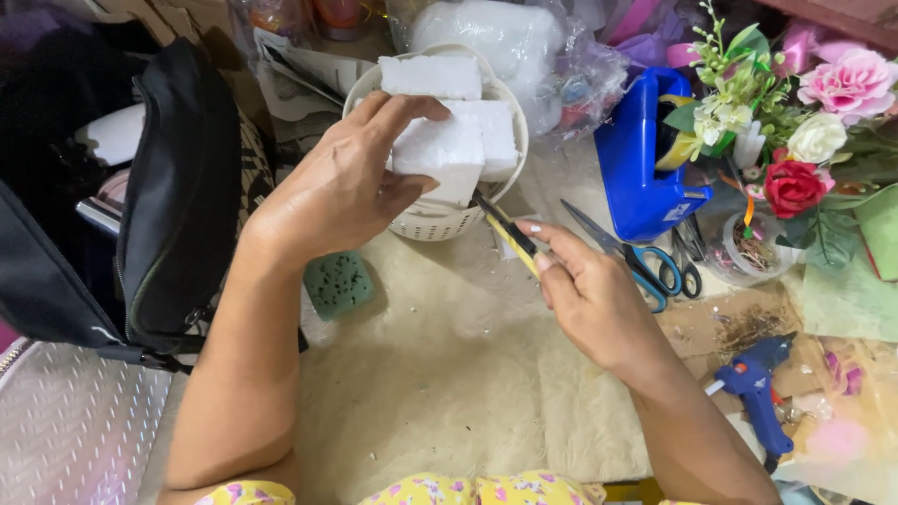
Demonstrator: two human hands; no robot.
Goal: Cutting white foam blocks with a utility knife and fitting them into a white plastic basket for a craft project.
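Right hand (585, 285) pinches a yellow-handled utility knife (505, 229), blade tip at the block's lower edge. Left hand (341, 187) clamps the white rectangular foam block (440, 154) above a white plastic basket (440, 220); blue-handled scissors (645, 266) just beside.

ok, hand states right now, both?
Left hand: closed on a white foam block.
Right hand: closed on a yellow utility knife, blade tip at the block.

My left hand (341, 187) is raised, wrist bent, fingers and thumb clamped in a grip. My right hand (585, 285) sits lower, fingers curled shut, thumb pressing along top. Both forearms angle inward.
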